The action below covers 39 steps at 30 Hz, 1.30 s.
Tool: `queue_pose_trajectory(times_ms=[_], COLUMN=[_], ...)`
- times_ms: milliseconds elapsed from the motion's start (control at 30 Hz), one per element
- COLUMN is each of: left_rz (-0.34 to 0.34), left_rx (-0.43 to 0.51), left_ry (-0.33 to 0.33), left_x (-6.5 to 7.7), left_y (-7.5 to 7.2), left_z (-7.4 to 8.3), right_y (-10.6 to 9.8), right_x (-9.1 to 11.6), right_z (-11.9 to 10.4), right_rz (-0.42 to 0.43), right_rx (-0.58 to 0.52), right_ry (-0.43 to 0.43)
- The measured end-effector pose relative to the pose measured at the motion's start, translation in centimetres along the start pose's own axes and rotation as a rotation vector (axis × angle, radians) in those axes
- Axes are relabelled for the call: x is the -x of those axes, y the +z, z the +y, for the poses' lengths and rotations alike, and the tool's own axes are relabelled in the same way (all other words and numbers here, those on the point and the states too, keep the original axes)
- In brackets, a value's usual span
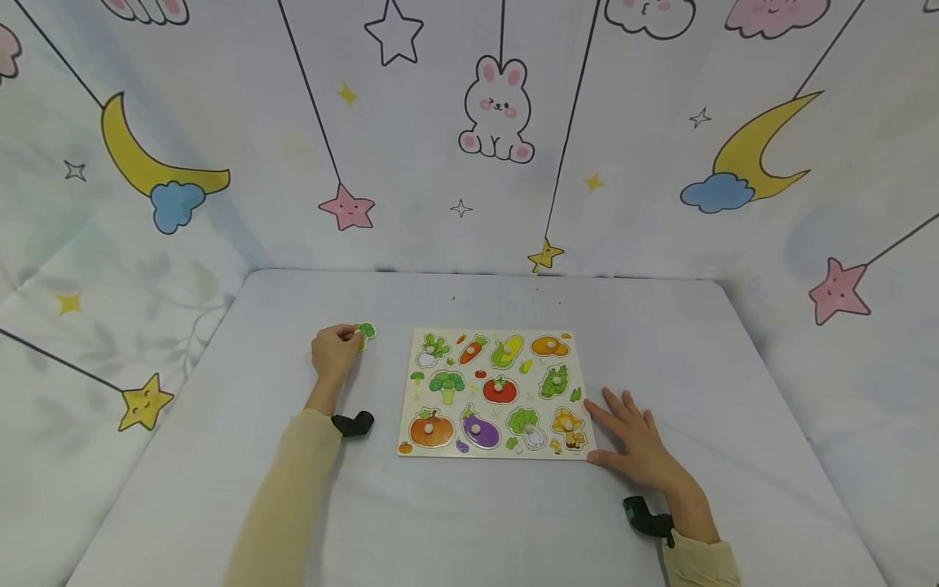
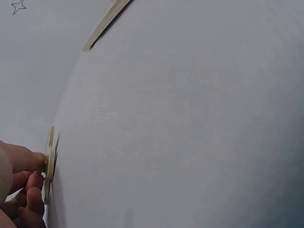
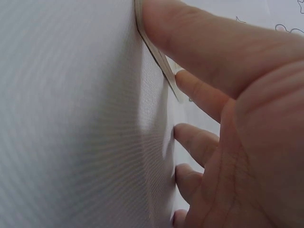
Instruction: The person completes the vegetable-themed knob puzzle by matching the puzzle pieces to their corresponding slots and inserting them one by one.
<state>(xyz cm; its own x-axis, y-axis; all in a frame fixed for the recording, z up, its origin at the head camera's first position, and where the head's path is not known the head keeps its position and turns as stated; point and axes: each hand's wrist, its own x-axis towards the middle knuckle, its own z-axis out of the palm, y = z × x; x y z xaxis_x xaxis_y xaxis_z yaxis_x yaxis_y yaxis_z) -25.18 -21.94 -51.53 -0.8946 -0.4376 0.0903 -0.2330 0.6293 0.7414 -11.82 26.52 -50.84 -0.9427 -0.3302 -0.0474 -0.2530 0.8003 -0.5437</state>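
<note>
My left hand (image 1: 335, 352) pinches a broccoli puzzle piece (image 1: 368, 329) left of the board, its fingers hiding part of the green shape. Edge-on in the left wrist view, the thin wooden piece (image 2: 51, 154) is close over the cloth, and the fingertips meet at its knob. A pale vegetable puzzle board (image 1: 458, 416) lies flat in the middle of the table. Its broccoli picture (image 1: 447, 383) shows no knob. At the board's right edge my right hand (image 1: 637, 444) spreads its fingers, thumb and forefinger touching the edge, other fingertips resting on the cloth.
Several knobbed pieces sit in the board, among them a pumpkin (image 1: 438, 432), an eggplant (image 1: 486, 434) and a tomato (image 1: 502, 395). White cloth (image 1: 499, 522) covers the table. A printed backdrop (image 1: 411, 139) rises behind it.
</note>
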Motion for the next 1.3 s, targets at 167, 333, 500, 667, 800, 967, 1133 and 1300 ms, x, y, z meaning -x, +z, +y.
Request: queue_pose_trajectory(times_ms=[167,333,500,667,800,967,1133,1300], left_rz=[-0.007,0.003,-0.013,-0.049,-0.102,-0.19,-0.242,-0.265], left_rx=[-0.005,-0.006,-0.017,-0.016,-0.005,-0.019,-0.061,-0.099], left_ry=[-0.007,0.062,0.18,0.317,0.374,0.374,0.379,0.385], left_x=[0.2,1.1,3.1,5.8,7.8,9.6,10.6,10.9], left_y=[-0.3,-0.9,-1.0,-0.2,0.7,2.0,3.4,4.2], left_z=[0.3,1.3,2.9,4.6,5.7,6.8,6.9,7.0], right_y=[0.1,0.1,0.1,0.1,0.1,0.3,0.2,0.2], right_x=[0.0,0.0,0.0,0.0,-0.1,-0.1,-0.1,-0.1], right_z=[0.1,0.1,0.2,0.3,0.3,0.3,0.3,0.3], right_rz=[-0.001,0.015,0.018,0.016,0.016,0.014,0.017,0.018], right_rx=[0.008,0.003,0.003,0.017,0.012,0.004,-0.002,0.0], right_ry=[-0.003,-0.013,-0.023,-0.031,-0.032,-0.027,-0.028,-0.028])
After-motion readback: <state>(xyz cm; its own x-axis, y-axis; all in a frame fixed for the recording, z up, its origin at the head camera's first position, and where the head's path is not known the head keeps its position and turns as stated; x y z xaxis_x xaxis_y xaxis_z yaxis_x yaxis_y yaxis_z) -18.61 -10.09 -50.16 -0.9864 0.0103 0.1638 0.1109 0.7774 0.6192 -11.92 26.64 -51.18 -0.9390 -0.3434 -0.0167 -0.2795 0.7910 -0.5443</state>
